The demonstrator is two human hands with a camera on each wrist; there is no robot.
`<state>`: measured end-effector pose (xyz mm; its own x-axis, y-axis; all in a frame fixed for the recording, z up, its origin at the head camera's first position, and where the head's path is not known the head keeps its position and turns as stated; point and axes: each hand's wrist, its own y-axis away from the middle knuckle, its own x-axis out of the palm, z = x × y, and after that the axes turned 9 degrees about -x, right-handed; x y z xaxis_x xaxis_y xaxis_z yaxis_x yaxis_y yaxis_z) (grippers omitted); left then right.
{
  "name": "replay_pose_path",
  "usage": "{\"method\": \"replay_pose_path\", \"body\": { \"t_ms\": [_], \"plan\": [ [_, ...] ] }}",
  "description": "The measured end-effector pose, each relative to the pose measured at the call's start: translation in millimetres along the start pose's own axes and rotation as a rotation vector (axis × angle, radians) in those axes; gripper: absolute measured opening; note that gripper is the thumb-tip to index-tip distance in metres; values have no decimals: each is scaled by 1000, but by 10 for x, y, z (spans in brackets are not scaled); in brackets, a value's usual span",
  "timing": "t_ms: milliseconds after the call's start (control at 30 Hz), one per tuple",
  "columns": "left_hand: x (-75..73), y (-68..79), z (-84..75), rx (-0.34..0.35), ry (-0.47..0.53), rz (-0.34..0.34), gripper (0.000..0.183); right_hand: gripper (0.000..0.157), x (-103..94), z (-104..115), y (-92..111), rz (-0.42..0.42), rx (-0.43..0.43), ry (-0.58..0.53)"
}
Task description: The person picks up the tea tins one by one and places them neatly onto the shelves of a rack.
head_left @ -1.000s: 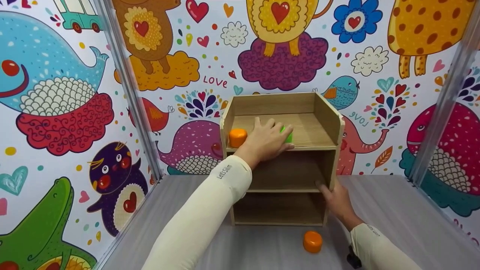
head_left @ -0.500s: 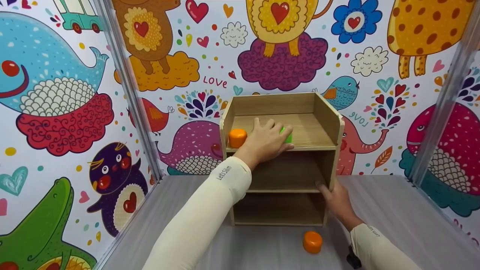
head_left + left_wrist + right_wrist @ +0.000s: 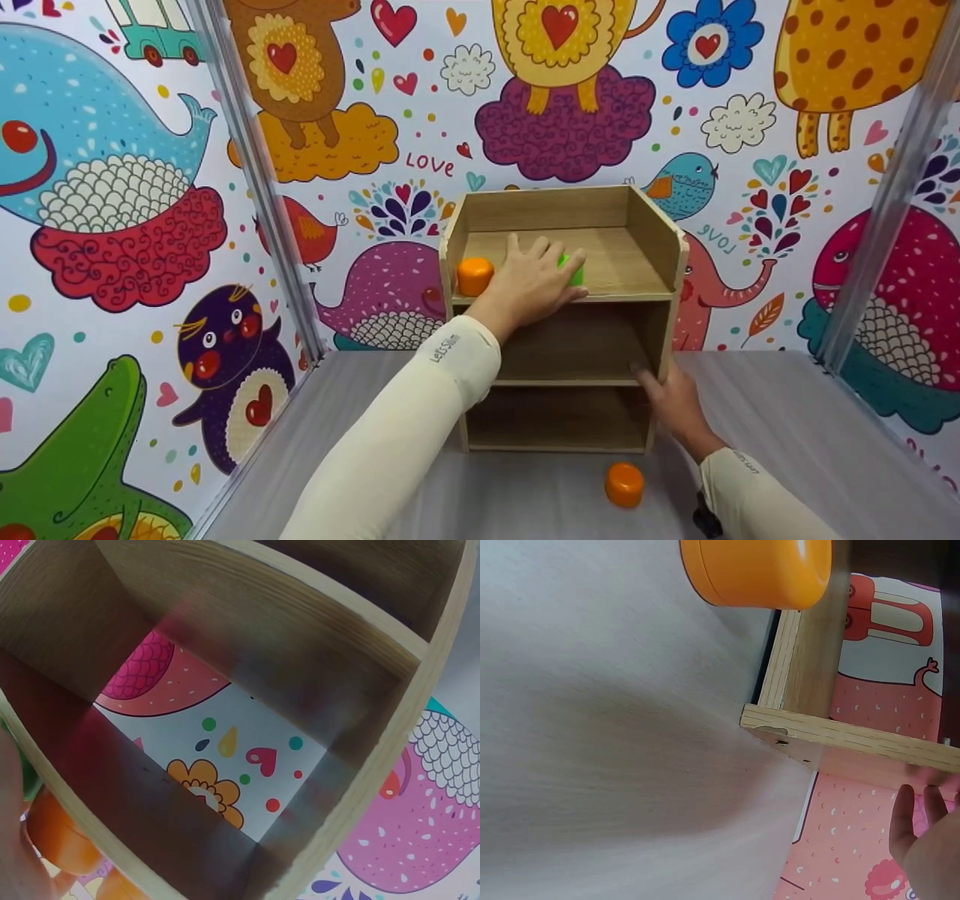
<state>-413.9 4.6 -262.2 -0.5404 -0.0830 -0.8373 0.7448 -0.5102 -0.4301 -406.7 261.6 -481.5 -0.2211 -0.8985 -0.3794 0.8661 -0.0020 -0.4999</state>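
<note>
A small wooden shelf unit (image 3: 562, 381) stands against the back wall. On its top board, my left hand (image 3: 529, 281) grips a green block (image 3: 574, 271), which shows between index finger and thumb. An orange rounded cylinder (image 3: 475, 277) stands just left of that hand. The left wrist view shows another orange piece (image 3: 60, 836) under the hand (image 3: 19, 832), beside the green block (image 3: 28, 774). My right hand (image 3: 679, 405) holds the unit's right side panel, thumb round the front edge; its fingers (image 3: 904, 814) lie along the outer face in the right wrist view.
Another orange cylinder (image 3: 625, 484) stands on the grey table (image 3: 525, 495) in front of the unit, near the right forearm. The two lower compartments (image 3: 574, 341) face forward. Printed cartoon walls (image 3: 420, 75) and metal posts (image 3: 262, 172) enclose the table.
</note>
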Motion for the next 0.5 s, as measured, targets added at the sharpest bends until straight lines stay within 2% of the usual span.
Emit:
{"method": "replay_pose_path", "body": {
  "t_ms": [300, 500],
  "plan": [
    [-42, 48, -69, 49, -11, -79, 58, 64, 10, -2, 4, -39, -5, 61],
    [-29, 137, -187, 99, -31, -135, 58, 65, 16, 6, 15, -26, -3, 41]
  ]
}}
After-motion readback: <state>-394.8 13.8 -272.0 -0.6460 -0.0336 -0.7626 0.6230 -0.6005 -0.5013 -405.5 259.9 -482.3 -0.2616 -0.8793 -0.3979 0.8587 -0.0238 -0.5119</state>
